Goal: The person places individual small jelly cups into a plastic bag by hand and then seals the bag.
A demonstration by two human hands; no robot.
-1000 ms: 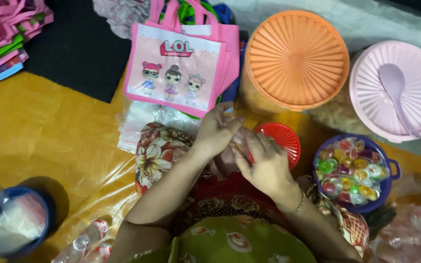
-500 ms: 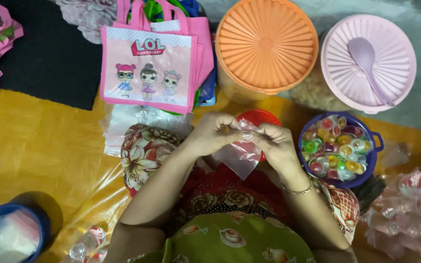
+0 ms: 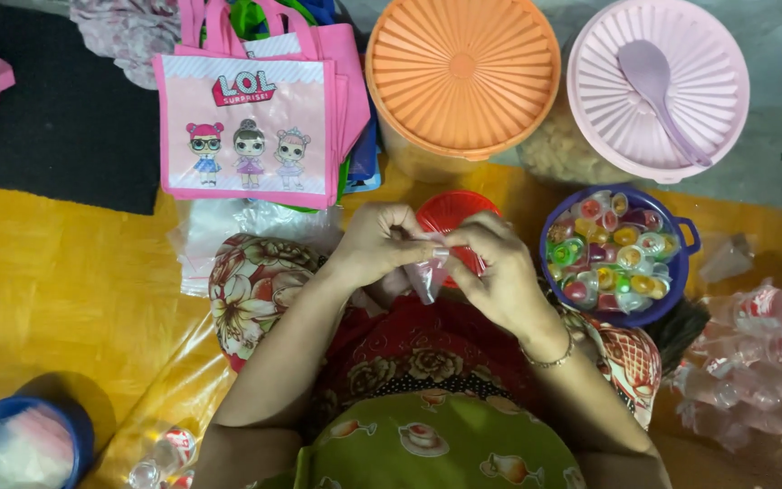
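Two hands together, left hand (image 3: 380, 243), right hand (image 3: 491, 272), pinching small clear plastic bag (image 3: 427, 276) between fingertips, above lap.

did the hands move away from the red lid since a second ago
No. Both hands, left hand and right hand, remain together over the red lid, beside the blue bowl, gripping a small clear bag.

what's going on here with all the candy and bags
A seated person holds a small clear plastic bag between the left hand and right hand, fingers pinched at its top, above the lap. A red container sits just behind the hands, and a blue bowl of colourful jelly cups sits to the right. Pink cartoon tote bags lie ahead.
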